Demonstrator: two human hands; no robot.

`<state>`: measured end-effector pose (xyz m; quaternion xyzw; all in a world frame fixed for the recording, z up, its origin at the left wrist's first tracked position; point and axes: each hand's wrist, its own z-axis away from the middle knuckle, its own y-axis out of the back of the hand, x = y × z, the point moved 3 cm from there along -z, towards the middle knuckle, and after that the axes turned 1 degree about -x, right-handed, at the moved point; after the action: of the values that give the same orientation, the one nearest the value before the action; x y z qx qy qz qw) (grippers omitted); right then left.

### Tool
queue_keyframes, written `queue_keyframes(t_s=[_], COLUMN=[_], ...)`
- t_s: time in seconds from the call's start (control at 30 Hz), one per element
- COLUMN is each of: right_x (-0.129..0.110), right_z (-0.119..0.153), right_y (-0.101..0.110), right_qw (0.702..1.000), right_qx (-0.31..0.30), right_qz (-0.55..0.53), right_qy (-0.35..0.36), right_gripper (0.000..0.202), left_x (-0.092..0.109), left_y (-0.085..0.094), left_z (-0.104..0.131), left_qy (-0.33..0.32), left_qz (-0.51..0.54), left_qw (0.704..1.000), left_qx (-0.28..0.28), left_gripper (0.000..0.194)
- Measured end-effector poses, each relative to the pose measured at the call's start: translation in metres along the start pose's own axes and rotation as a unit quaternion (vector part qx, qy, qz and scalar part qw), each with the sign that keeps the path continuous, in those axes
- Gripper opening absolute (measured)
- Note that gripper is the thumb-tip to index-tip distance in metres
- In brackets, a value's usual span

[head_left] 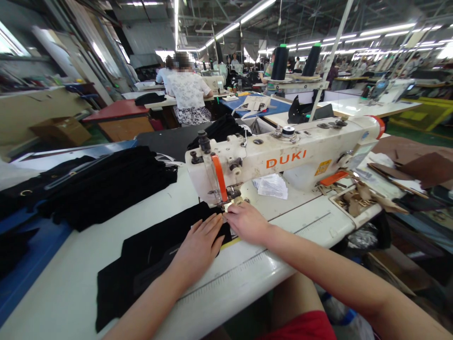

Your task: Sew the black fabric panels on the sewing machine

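Black fabric pieces (141,255) lie layered on the white sewing table, their far end under the needle area of a white sewing machine (247,158) lettered DUKI. My left hand (198,248) rests flat on this cloth, fingers stretched toward the presser foot. Close beside the needle is my right hand (247,224), its fingers bent and pressed together at the fabric's edge. Whatever sits between those fingertips is hidden. An orange strip (219,178) runs down the machine's head just above both hands.
A heap of black cloth (113,184) lies to the left. White labels (271,186) sit beneath the machine's arm. On the right is a tray of small parts (357,200), with brown pieces (428,167) beyond. A co-worker (187,89) sits ahead with their back to me.
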<state>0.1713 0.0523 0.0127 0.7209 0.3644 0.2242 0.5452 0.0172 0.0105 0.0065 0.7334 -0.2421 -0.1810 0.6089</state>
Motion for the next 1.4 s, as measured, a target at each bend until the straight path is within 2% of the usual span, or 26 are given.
queue_keyframes(t_s=[0.33, 0.97, 1.13, 1.4], right_x=[0.000, 0.000, 0.000, 0.002], right_z=[0.000, 0.003, 0.003, 0.000], right_y=[-0.002, -0.003, -0.005, -0.003], right_qw=[1.000, 1.000, 1.000, 1.000], right_qx=[0.002, 0.008, 0.016, 0.008], right_qz=[0.008, -0.006, -0.003, -0.007], right_qy=[0.004, 0.003, 0.009, -0.010], right_gripper=[0.020, 0.016, 0.013, 0.018], left_x=[-0.006, -0.007, -0.007, -0.014], left_y=[-0.001, -0.001, 0.000, -0.005], left_z=[-0.009, -0.011, -0.011, -0.019], left_qy=[0.026, 0.031, 0.026, 0.042], left_qz=[0.006, 0.007, 0.013, 0.003], left_qw=[0.999, 0.999, 1.000, 0.999], left_qx=[-0.032, -0.026, -0.008, 0.004], left_gripper=[0.044, 0.045, 0.044, 0.045])
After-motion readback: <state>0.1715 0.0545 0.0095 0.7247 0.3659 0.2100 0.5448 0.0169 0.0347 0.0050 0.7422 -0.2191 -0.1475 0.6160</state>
